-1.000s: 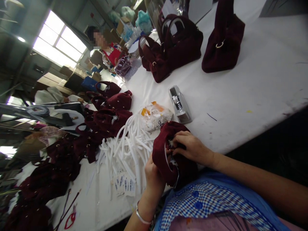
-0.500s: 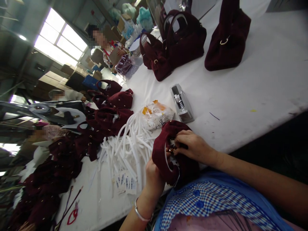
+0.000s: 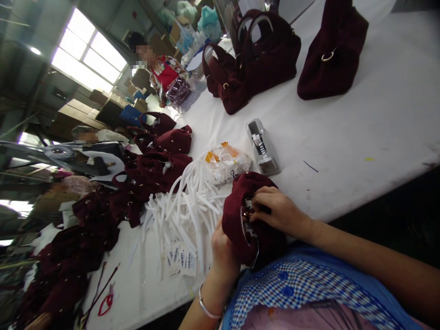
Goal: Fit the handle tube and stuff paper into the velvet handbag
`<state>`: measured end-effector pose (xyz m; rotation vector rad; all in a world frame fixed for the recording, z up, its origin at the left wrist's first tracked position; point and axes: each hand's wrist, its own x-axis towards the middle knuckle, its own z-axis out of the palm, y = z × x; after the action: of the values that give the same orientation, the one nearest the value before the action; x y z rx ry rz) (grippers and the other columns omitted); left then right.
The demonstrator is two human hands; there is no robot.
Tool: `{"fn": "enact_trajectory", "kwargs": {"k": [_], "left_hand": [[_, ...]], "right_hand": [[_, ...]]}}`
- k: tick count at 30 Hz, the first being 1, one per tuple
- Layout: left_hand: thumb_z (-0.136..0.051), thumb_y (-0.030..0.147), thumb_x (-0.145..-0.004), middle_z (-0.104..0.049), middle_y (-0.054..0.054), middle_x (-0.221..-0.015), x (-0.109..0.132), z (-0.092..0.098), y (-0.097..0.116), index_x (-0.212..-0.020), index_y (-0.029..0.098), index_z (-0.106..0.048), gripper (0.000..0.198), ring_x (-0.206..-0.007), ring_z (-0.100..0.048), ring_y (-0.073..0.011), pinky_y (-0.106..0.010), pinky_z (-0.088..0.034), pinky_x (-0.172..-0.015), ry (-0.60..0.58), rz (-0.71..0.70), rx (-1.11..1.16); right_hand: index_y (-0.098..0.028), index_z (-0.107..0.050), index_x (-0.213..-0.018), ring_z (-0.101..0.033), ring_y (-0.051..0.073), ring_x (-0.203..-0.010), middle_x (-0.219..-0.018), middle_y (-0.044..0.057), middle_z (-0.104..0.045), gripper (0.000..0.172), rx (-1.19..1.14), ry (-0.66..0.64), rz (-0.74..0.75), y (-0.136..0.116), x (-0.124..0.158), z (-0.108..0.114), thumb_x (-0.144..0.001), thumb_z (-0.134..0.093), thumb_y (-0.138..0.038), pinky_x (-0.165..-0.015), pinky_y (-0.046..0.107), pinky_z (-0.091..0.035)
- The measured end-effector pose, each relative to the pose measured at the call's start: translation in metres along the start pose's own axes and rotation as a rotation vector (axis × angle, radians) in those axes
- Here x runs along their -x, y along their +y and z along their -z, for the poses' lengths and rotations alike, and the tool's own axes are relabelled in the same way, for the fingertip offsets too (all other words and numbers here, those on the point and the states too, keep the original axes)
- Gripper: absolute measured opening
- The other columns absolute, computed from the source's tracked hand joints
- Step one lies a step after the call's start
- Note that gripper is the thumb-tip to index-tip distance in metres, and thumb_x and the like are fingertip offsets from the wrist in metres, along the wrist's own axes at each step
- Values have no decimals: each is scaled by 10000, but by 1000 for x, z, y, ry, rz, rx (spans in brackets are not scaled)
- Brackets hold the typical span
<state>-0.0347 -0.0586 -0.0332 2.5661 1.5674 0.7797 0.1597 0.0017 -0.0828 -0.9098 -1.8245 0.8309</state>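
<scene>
So the maroon bag (image 3: pixel 233 220) is up between both hands; left hand (image 3: pixel 223 250) has its side gripped. Right hand (image 3: pixel 280 211) has curled fingers in the mouth by some gold hardware (image 3: pixel 247 214), can't tell if they're gripping. White tubes (image 3: pixel 187 211) left of the hands, gray device (image 3: pixel 263 146) beyond them, on the counter (image 3: pixel 340 133).

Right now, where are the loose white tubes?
In the head view, the white tubes lie on the table left of the held maroon bag, their near ends by the printed tags.
</scene>
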Motion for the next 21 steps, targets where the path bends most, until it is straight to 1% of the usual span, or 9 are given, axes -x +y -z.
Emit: {"fn": "enact_trajectory", "kwargs": {"k": [4,8,11,15,18,21], "left_hand": [[-672,152,-831,-755,-89,-993,-5,7,5,-1009,184,-700,184,-974,-716,-242,-339,-622,-835,-41,-59,18],[-671,144,-843,-763,-83,-981,-8,11,5,-987,185,-711,156,-940,-727,-215,-297,-611,-799,-71,-11,90],[-684,137,-826,-772,-73,-961,-11,12,1,-982,186,-724,168,-869,-736,-203,-276,-603,-739,-118,72,118],[-697,175,-826,-780,-47,-868,-16,14,-6,-927,196,-757,119,-755,-732,-194,-269,-587,-670,-201,232,164],[-716,218,-819,-784,-42,-888,-22,14,-17,-949,198,-768,142,-785,-732,-205,-289,-584,-705,-271,340,278],[-746,263,-800,-779,-60,-948,-31,13,-30,-991,180,-755,208,-859,-725,-220,-318,-581,-775,-337,407,464]], "right_hand": [[-192,-540,-744,-570,189,-874,-838,-3,-629,307,-77,51,-15,4,6,-5,-739,-827,-85,-817,326,-443],[-196,-529,-742,-566,197,-889,-833,0,-628,309,-114,63,-17,6,9,-6,-747,-820,-91,-814,329,-454],[-199,-525,-743,-566,197,-883,-836,3,-628,297,-131,57,7,7,9,-5,-764,-801,-92,-807,329,-459],[-201,-533,-740,-571,193,-861,-824,6,-625,284,-128,62,33,6,7,-4,-766,-795,-95,-783,324,-468],[-201,-545,-734,-580,191,-850,-822,7,-630,277,-120,57,34,6,5,-2,-757,-809,-119,-774,324,-477],[-201,-565,-752,-591,194,-869,-835,9,-639,253,-119,44,33,7,4,-2,-763,-807,-129,-789,332,-480]]}}
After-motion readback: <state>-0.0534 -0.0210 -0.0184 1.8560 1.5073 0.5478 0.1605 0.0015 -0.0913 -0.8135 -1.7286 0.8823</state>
